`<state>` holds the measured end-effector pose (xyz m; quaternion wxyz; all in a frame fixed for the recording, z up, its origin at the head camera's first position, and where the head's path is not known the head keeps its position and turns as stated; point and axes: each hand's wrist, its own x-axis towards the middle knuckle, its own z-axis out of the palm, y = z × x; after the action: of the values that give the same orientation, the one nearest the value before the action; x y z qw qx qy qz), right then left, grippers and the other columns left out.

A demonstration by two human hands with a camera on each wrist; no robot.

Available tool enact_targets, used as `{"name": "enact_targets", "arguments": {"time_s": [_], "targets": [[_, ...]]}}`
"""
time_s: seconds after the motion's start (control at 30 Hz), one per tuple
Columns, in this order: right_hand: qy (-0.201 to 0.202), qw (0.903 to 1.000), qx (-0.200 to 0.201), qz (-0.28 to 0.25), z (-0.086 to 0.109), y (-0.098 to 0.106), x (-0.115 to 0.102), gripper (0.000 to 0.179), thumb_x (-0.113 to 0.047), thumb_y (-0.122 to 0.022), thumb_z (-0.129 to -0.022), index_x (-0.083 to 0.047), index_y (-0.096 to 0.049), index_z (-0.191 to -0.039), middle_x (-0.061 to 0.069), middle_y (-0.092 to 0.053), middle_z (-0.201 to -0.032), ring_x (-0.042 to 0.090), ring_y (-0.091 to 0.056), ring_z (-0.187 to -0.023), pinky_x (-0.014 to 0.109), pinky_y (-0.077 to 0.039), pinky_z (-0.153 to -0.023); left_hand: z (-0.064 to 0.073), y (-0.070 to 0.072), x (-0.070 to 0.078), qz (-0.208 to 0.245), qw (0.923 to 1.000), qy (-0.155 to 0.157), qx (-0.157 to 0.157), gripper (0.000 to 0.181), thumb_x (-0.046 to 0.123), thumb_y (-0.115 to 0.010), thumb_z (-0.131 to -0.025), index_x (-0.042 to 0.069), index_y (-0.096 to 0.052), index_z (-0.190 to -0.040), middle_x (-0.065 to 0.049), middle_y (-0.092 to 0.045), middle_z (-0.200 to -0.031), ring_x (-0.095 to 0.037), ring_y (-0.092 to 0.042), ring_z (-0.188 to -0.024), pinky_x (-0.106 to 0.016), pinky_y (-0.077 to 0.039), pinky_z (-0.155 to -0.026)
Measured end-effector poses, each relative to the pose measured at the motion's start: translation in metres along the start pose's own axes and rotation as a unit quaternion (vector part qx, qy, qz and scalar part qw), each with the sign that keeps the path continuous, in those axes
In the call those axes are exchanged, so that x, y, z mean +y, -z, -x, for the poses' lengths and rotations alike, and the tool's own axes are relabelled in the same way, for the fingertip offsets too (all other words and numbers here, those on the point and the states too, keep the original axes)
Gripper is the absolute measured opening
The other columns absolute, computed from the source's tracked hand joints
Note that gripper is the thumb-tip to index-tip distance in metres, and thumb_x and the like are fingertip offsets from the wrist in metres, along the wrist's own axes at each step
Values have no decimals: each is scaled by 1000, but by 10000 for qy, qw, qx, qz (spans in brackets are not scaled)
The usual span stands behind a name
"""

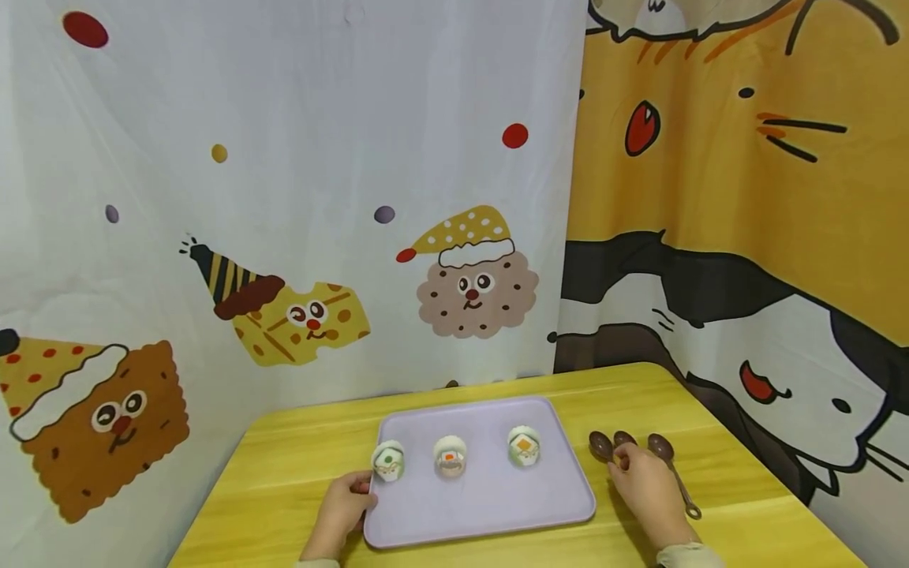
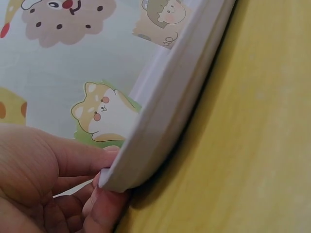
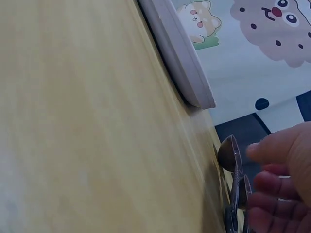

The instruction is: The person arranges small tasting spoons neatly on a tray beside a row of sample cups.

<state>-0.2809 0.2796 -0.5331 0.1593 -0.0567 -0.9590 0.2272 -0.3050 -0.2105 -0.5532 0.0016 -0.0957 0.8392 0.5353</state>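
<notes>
My left hand [image 1: 339, 509] grips the near-left edge of a pale lilac tray [image 1: 490, 501]. In the left wrist view, the thumb [image 2: 87, 158] lies over the rim and the fingers curl beneath it. Three small white-topped pieces with cartoon pictures stand in a row on the tray: a green one [image 1: 388, 461], a pinkish one [image 1: 450, 457] and one with an orange mark [image 1: 524, 446]. My right hand [image 1: 649, 493] is over three brown spoons, its fingertips right at the middle spoon [image 1: 624, 438]. The left spoon [image 1: 600, 446] and right spoon [image 1: 660, 447] lie beside it.
The yellow wood-grain table [image 1: 284, 450] carries the tray and spoons. Behind it hangs a white curtain [image 1: 319, 158] with cartoon food; a curtain with big cartoon cats [image 1: 710, 189] hangs on the right. The right spoon's long handle [image 1: 683, 489] runs toward the near edge.
</notes>
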Motion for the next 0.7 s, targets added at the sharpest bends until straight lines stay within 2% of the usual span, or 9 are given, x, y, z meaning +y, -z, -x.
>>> {"name": "enact_targets", "arguments": {"time_s": [0.2, 0.53, 0.7], "targets": [[-44, 9991, -383, 160, 1, -4, 4, 17, -11, -74, -84, 0, -71, -96, 10, -71, -86, 27, -67, -76, 51, -54, -71, 1, 2, 3, 9, 10000, 44, -62, 43, -9, -69, -80, -13, -63, -122, -15, -62, -95, -23, -62, -81, -36, -56, -56], [-4, 9990, -410, 190, 0, -5, 6, 15, -9, -75, -82, -2, -69, -94, 9, -70, -84, 24, -65, -73, 50, -54, -70, 0, 1, 3, 16, 10000, 59, -19, 40, -8, -70, -80, -11, -65, -120, -15, -63, -96, -23, -62, -81, -36, -56, -56], [-7, 9992, -398, 13, -3, -3, 4, 12, -8, -74, -80, -4, -69, -89, 6, -69, -80, 21, -60, -68, 46, -52, -64, 1, 1, 3, -63, 10000, 58, 12, 40, -8, -70, -80, -11, -65, -119, -15, -63, -96, -24, -62, -83, -36, -56, -57]]}}
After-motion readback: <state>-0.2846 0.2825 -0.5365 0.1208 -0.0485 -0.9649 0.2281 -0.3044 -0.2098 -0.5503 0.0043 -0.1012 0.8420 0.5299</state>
